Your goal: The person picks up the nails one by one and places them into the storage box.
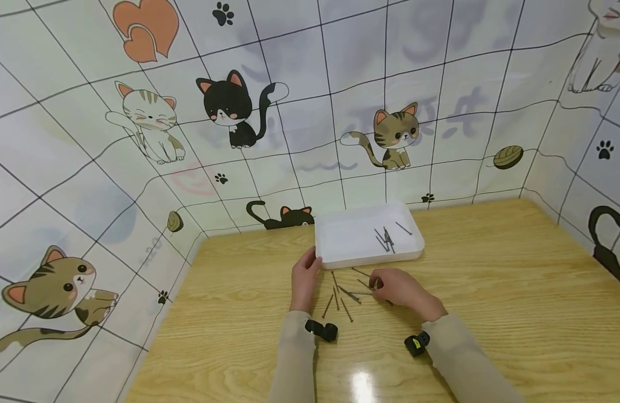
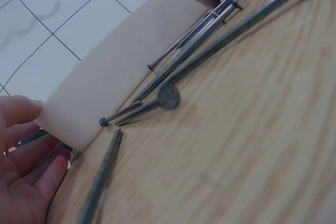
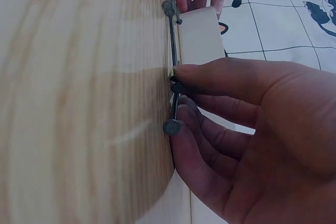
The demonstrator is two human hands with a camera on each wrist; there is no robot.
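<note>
A shallow white tray [image 1: 350, 238] stands on the table with several nails [image 1: 387, 240] inside, toward its right. My left hand [image 1: 306, 280] holds the tray's near left corner, with the thumb at the front wall and the fingers along the side. Loose nails [image 1: 346, 309] lie scattered on the wood in front of the tray, close to that hand. My right hand [image 1: 397, 288] is low at the right end of this scatter. In the right wrist view its thumb and fingertips pinch a nail [image 3: 171, 127] close over the tabletop; the fingers partly hide it.
The light wood table [image 1: 491, 291] runs up to a wall covering [image 1: 299, 123] printed with cats and grid lines, right behind the tray. Similar walls rise at left and right. Each wrist wears a small black camera [image 1: 322, 330].
</note>
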